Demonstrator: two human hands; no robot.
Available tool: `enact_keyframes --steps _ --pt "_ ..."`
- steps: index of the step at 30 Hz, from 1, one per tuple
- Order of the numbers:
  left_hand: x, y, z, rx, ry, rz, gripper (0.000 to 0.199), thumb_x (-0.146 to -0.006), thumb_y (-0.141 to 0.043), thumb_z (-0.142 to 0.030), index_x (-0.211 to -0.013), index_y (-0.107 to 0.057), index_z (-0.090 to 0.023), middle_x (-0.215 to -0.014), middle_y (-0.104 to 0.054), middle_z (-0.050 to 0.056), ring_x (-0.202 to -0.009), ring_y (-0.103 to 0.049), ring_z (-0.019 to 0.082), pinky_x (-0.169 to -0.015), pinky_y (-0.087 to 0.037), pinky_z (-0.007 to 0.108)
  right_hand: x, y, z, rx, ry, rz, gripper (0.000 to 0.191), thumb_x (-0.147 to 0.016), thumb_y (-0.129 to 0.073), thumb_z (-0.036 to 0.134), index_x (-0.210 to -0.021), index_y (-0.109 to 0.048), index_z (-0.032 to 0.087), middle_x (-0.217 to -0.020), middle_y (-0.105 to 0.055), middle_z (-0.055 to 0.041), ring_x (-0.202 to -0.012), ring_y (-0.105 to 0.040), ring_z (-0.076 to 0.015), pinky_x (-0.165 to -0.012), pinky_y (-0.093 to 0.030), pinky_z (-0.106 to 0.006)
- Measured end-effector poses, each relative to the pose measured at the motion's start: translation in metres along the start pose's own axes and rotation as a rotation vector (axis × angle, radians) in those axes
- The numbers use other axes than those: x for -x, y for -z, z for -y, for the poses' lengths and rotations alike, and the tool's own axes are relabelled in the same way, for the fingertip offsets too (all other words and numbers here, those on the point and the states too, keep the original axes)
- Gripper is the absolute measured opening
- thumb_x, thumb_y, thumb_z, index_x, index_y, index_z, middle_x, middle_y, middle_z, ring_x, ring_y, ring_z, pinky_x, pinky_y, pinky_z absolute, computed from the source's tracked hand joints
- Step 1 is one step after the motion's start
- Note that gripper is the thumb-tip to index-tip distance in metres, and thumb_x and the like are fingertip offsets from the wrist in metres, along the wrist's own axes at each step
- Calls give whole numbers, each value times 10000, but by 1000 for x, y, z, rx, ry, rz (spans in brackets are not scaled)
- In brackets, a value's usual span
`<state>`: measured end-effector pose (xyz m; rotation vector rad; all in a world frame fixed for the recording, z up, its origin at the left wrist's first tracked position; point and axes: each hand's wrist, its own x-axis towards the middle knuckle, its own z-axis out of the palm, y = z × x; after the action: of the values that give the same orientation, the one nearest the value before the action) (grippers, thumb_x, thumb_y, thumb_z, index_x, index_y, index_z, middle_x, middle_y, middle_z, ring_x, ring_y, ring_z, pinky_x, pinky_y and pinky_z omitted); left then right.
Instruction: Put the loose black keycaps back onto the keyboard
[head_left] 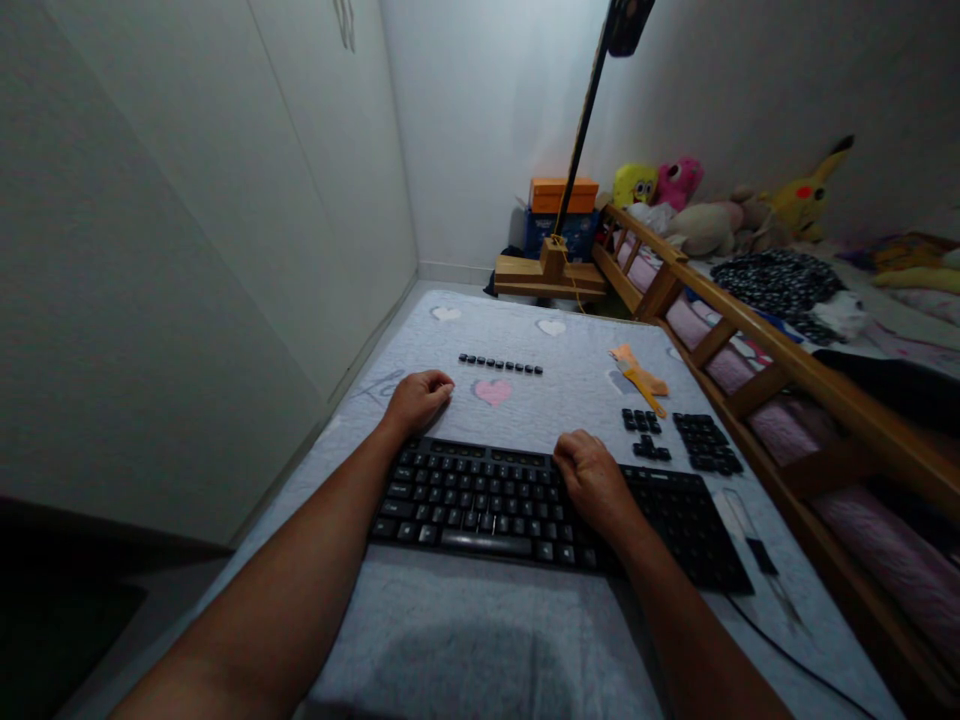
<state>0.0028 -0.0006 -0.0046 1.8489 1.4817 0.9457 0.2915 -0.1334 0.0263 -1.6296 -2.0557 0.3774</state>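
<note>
A black keyboard [480, 492] lies across the cloth-covered table, its right section without keycaps. Just above its upper left edge is my left hand [421, 402], fingers curled together; whatever they may hold is hidden. My right hand [589, 470] is over the upper edge right of the middle, fingers bent and pressed together, their tips hidden from view. Beyond the keyboard stretches a row of small black keycaps [500, 364]. Loose keycaps lie in groups at the right, one smaller [642, 421] and one larger [706, 443].
An orange cloth [637, 378] lies past the keycap groups. Right of the keyboard is a tool with a dark handle [761, 555], near the cable. A wooden bed rail [780, 375] borders the table's right side; a white cabinet [225, 220] stands left. Behind is a wooden stand [551, 273].
</note>
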Motion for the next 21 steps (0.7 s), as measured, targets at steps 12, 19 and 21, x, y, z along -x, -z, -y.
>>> enact_keyframes --steps 12,19,21 --pt "0 1 -3 -23 -5 2 275 -772 -567 -427 -818 -697 -189 -713 -706 34 -685 -640 194 -657 -463 297 0 -2 -2 19 9 -16 188 -903 -461 153 -743 -532 221 -829 -587 -48 -812 -519 -204 -767 -400 -314" --pt "0 2 -4 -23 4 -4 272 -770 -569 -412 -821 -701 -180 -712 -707 40 -689 -645 200 -662 -467 303 0 -2 -1 33 2 0 201 -922 -449 163 -743 -515 222 -830 -577 -49 -822 -514 -209 -770 -393 -316" --pt "1 2 -5 -24 7 -5 270 -769 -569 -411 -818 -700 -180 -711 -707 40 -687 -644 198 -658 -465 301 0 -1 -1 44 2 2 198 -921 -452 157 -745 -517 221 -829 -575 -47 -818 -511 -209 -769 -388 -317"
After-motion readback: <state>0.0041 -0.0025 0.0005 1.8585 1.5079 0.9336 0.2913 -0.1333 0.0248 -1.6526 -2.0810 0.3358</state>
